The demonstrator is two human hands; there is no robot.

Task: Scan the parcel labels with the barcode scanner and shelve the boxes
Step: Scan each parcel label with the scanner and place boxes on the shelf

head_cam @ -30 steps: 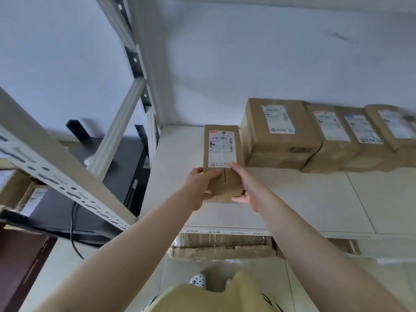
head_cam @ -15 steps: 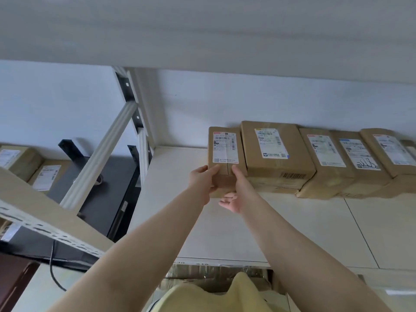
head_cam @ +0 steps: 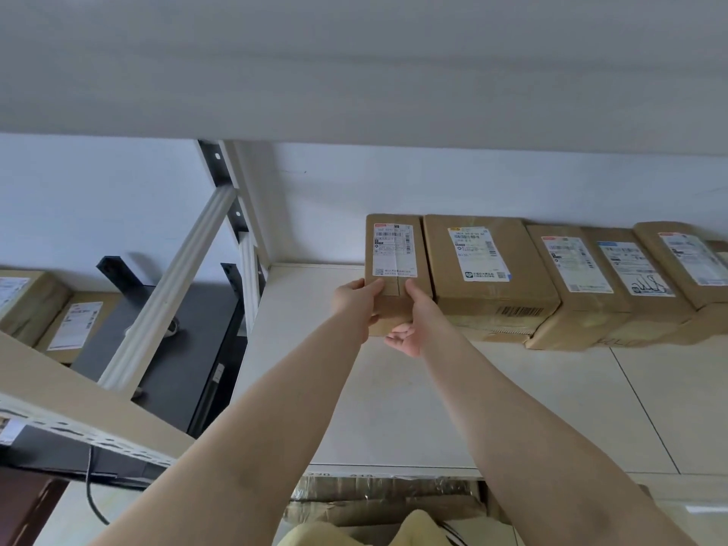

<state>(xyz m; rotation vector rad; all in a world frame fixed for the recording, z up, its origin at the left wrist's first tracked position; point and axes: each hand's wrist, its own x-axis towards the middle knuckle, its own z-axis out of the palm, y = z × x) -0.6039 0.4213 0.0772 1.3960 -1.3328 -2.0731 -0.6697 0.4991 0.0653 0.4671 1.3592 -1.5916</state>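
Far left, on a lower level: two labelled brown parcels (head_cam: 51, 313) side by side, next to a dark surface. A pale slotted rack beam (head_cam: 78, 415) crosses the lower left corner; a ribbed white diagonal brace (head_cam: 173, 285) rises from it toward the rack upright.

Centre: person reaching both bare arms onto the white shelf (head_cam: 394, 407). Left hand (head_cam: 354, 305) grasps the near left corner of a narrow brown box (head_cam: 394, 246), thumb on the top face, fingers wrapped round the side. Right hand (head_cam: 413, 321) holds the near right end, thumb on top, fingers curled beneath the front edge. Both grips clenched on that box. The box sits at the back of the shelf near the wall, white shipping label (head_cam: 395, 250) facing up, its right side touching the next parcel.

Right of it: a wide box (head_cam: 488, 273) with a label on top and a barcode on its front face, then three more labelled boxes (head_cam: 630, 281) in a row, packed edge to edge toward the right frame edge.

Overhead: underside of the upper shelf (head_cam: 354, 65).
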